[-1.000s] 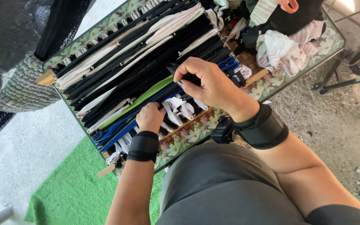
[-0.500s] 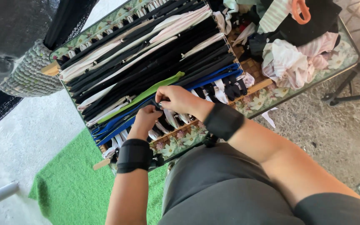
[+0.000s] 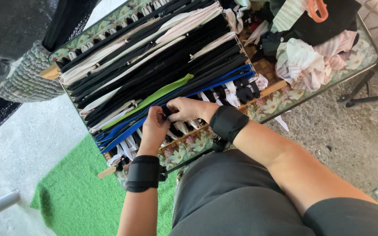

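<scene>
- Head view: left hand (image 3: 155,126) and right hand (image 3: 185,109) meet at the near edge of the frame (image 3: 110,169), fingers pinched on a blue strip (image 3: 206,85).
- The strip's long axis runs from the fingers toward the clothes pile (image 3: 305,61).
- Both hands are equally near the strip.

Green turf mat (image 3: 73,199) on the concrete floor, grey knitted bag (image 3: 22,83), heap of striped cloth scraps (image 3: 305,61), orange handle (image 3: 318,11)

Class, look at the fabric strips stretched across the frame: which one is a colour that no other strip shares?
The single bright green strip, lying between the black strips above and the blue ones below.
</scene>
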